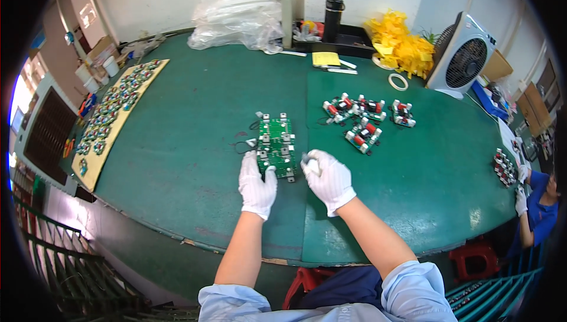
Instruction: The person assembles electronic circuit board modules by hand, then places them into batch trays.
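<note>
Several green circuit boards (276, 136) lie edge to edge in a block on the green table in front of me, with small metal-tabbed parts along their sides. Short dark wires with a white connector (251, 142) stick out at the left of the block. My left hand (257, 186), in a white glove, grips the near left corner of the boards between thumb and fingers. Just right of the boards, my gloved right hand (328, 180) is closed, fingertips pinched around a small whitish and grey piece that I cannot make out.
Assembled boards with red parts (362, 136) lie to the right. Along the left edge runs a pale panel (118, 130) of small assemblies. A fan (463, 56), yellow strips (401, 44), a tape ring (398, 82) and plastic bags (236, 23) stand behind. A co-worker (540, 204) works at far right.
</note>
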Demonstrator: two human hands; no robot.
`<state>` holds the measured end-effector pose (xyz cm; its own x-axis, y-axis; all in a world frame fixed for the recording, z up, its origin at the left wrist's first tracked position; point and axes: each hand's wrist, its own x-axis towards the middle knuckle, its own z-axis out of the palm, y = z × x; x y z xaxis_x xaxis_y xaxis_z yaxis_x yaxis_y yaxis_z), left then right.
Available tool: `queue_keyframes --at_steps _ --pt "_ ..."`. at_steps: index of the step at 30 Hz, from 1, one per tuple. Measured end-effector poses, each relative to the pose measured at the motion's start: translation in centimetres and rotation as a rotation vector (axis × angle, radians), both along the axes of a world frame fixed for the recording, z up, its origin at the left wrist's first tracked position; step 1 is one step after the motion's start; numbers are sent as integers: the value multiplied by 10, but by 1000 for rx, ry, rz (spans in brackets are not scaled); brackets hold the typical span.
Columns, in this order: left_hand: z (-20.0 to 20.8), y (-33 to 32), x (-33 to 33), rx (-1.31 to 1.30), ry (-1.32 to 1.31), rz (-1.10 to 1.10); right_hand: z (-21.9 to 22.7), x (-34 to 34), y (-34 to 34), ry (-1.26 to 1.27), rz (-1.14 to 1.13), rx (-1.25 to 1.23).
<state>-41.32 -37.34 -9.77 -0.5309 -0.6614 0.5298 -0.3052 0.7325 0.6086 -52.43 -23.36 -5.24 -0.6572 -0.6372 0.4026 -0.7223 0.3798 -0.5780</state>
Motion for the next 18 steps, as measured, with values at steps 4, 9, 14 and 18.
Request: queue_keyframes --at_steps 4,9,14,18 --pt "15 -2 5 233 89 18 18 -52 33 134 -345 62" --pt "1 -14 6 121 249 82 -14 -87 58 178 -383 332" --pt "2 -17 6 187 417 151 -18 -75 69 99 -312 330" --pt "6 -23 8 -127 484 155 -8 -53 96 -45 -157 248"
